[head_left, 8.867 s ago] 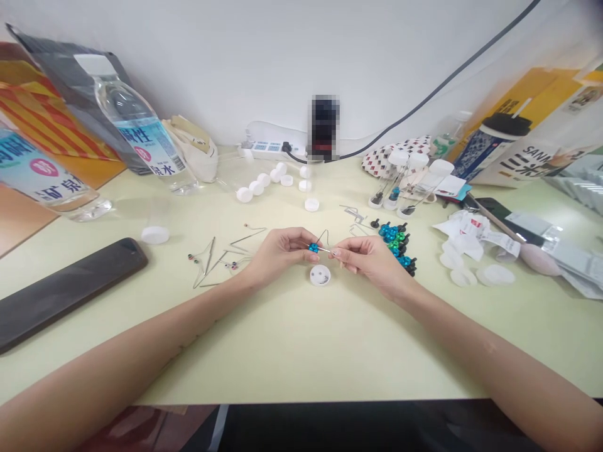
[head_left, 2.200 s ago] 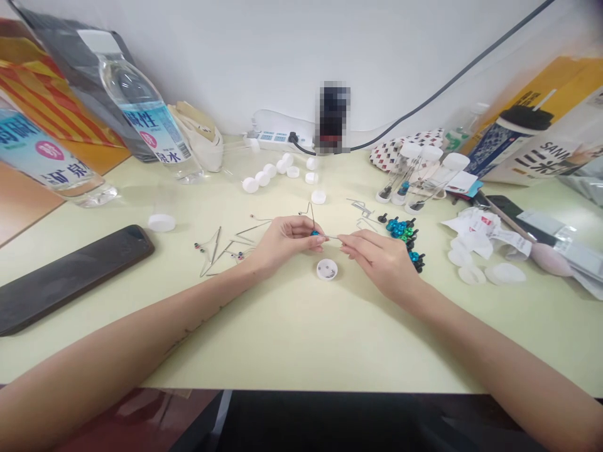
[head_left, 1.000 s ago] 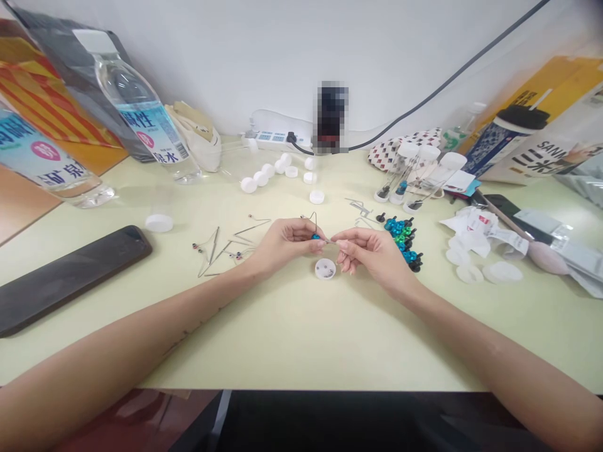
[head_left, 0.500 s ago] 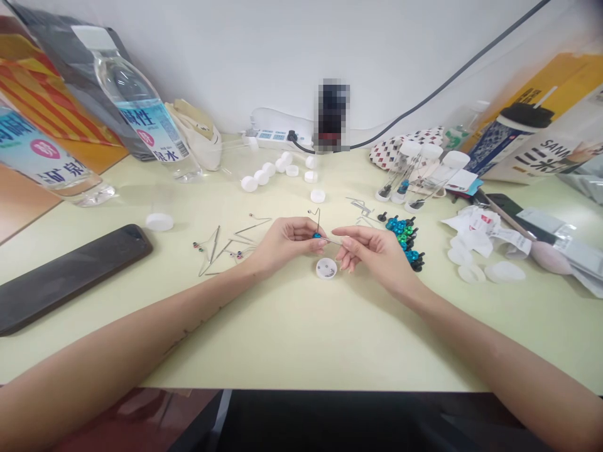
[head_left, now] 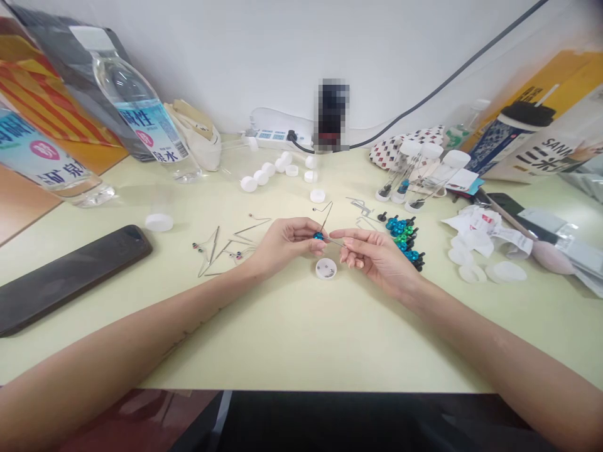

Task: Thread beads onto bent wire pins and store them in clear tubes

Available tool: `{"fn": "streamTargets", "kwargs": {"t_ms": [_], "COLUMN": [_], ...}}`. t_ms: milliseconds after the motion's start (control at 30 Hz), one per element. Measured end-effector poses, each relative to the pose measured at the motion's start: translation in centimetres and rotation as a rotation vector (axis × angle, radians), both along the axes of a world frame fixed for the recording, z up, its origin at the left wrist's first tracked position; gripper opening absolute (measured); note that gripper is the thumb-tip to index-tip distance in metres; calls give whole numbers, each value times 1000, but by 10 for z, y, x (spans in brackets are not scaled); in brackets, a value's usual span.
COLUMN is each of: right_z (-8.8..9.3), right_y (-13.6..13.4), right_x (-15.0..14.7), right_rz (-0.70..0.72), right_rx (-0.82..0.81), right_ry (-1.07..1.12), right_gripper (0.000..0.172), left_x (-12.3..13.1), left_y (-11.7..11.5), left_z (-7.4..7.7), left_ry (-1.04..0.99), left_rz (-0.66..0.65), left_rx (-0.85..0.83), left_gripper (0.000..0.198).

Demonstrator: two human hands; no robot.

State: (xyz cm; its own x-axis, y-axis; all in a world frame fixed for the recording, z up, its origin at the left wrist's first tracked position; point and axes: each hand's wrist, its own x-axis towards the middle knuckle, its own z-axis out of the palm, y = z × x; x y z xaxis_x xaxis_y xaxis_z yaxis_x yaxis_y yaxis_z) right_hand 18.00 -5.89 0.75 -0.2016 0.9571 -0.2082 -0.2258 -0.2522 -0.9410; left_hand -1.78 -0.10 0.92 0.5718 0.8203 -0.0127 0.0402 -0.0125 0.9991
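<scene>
Between its thumb and fingers, my left hand [head_left: 288, 243] pinches a small blue metal part [head_left: 318, 236]. A thin bent wire rod [head_left: 326, 215] rises from that part, its hooked end pointing up and left. My right hand [head_left: 379, 256] grips a slim metal rod [head_left: 336, 242], whose tip reaches the blue part; its exact kind is too small to tell. Just below the hands sits a white round cap [head_left: 326, 269] with several tiny metal bits in it. More bent wire rods [head_left: 211, 251] lie by my left forearm, some with small coloured beads at their ends.
Several blue, green and black metal parts [head_left: 404, 232] are clustered beside my right hand. White caps [head_left: 268, 169] stand near the power strip [head_left: 277, 136]. A phone [head_left: 70, 276] and water bottles [head_left: 141, 113] occupy the left; clear tubes [head_left: 431, 176] and torn wrappers [head_left: 475, 229] the right.
The bent wire rod has tilted to the right at the blue part. My right hand has shifted slightly right, and its fingers have curled a little more around the slim rod.
</scene>
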Motion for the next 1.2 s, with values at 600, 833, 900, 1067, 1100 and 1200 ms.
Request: {"fn": "streamTargets", "kwargs": {"t_ms": [600, 833, 900, 1067, 1100, 1200], "right_z": [-11, -6, -5, -3, -2, 1], "right_y": [10, 9, 10, 11, 10, 9], "right_x": [8, 15, 16, 17, 18, 19], "right_rz": [-129, -58, -44, -63, -84, -174], "right_rx": [368, 558, 535, 513, 520, 578], "right_ry": [-456, -965, -999, -1060, -1064, -1084], "right_gripper": [23, 18, 18, 15, 15, 17], "left_x": [-2, -3, -4, -6, -7, -8], "left_y": [5, 8, 9, 11, 11, 12], "left_z": [-7, -8, -9, -7, -6, -5], "left_ry": [-36, -17, -11, 95, 152, 304], "left_rz": [33, 121, 132, 133, 133, 117], "left_rx": [-97, 18, 70, 200, 234, 322], "left_gripper": [28, 26, 23, 17, 16, 13]}}
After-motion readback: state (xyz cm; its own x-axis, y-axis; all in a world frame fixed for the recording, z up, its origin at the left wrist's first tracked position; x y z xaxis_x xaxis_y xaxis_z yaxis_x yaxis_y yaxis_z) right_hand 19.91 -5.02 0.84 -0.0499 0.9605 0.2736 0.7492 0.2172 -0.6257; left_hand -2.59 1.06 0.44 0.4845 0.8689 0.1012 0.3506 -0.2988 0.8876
